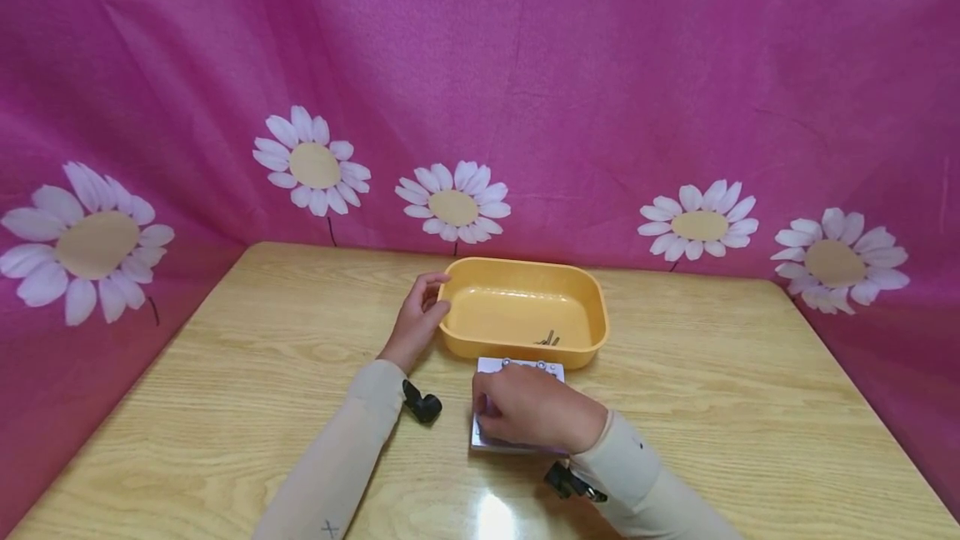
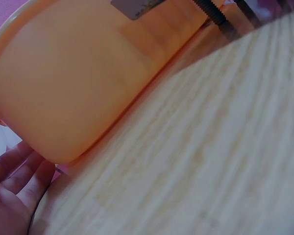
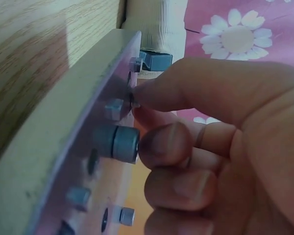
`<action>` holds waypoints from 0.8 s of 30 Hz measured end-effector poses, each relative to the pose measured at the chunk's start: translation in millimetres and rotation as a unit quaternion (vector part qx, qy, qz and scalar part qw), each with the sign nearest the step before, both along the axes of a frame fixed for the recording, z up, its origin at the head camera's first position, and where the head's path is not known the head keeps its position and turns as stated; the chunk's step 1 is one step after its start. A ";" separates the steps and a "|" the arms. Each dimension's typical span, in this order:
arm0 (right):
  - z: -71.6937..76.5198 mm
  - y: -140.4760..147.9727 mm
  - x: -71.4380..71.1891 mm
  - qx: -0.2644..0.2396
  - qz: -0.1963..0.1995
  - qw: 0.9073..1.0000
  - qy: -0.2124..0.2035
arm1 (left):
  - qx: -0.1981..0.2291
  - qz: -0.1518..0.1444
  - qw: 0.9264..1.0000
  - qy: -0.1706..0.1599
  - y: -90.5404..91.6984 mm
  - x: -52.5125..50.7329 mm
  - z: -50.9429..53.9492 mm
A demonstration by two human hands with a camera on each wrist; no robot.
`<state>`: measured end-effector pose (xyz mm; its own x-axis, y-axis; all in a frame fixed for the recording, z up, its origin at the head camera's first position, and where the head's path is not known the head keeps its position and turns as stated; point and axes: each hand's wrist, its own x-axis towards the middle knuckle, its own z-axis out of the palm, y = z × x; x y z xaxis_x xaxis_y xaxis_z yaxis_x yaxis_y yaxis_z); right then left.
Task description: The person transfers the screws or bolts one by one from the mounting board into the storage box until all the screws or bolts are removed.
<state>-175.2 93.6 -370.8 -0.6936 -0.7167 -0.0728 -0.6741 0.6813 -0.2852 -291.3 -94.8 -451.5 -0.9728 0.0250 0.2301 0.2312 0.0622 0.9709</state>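
Observation:
My left hand point(image 1: 420, 319) rests at the left end of a yellow plastic tub point(image 1: 596, 307), index fingertip and thumb touching its rim. In the left wrist view, several fairly straight fingers point(image 2: 19, 178) lie by the tub's lower corner. Just in front of the tub lies a metal plate point(image 1: 486, 437) with holes and upright pegs. Over it, my right hand point(image 1: 536, 407) pinches a small metal pin point(image 3: 135, 104) between thumb and index finger, against the plate; fingertips mostly hide it. A thick round peg point(image 3: 126, 143) stands beside the curled other fingers.
A few thin dark metal pins point(image 1: 550, 339) lie inside the tub near its front wall. Everything stands on a wood-grain table point(image 1: 735, 390). A pink curtain point(image 1: 570, 107) with white daisies hangs behind it and along both sides.

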 end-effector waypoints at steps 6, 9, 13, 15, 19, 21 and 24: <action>-0.7 -0.7 -0.9 0.002 -0.005 1.000 0.006 | 0.007 -0.010 1.000 0.000 -0.4 -0.2 0.0; -1.2 -0.7 -1.4 -0.001 -0.003 1.000 0.012 | 0.010 -0.013 1.000 -0.001 -0.6 -0.5 -0.6; -1.7 -0.7 -2.0 -0.010 0.001 1.000 0.015 | 0.003 -0.009 1.000 0.001 -0.3 -1.0 -1.0; -1.7 -0.6 -2.1 -0.014 0.002 1.000 0.013 | -0.001 -0.003 1.000 0.004 0.0 -1.1 -1.4; -1.5 -0.2 -1.6 -0.017 0.004 1.000 0.010 | -0.005 0.008 1.000 0.018 0.9 -0.3 -2.9; -2.0 -0.5 -1.8 -0.018 0.005 1.000 0.012 | -0.004 0.010 1.000 0.024 1.0 0.1 -3.3; -2.1 -0.5 -1.7 -0.022 0.007 1.000 0.017 | 0.000 0.006 1.000 0.020 0.8 0.0 -2.7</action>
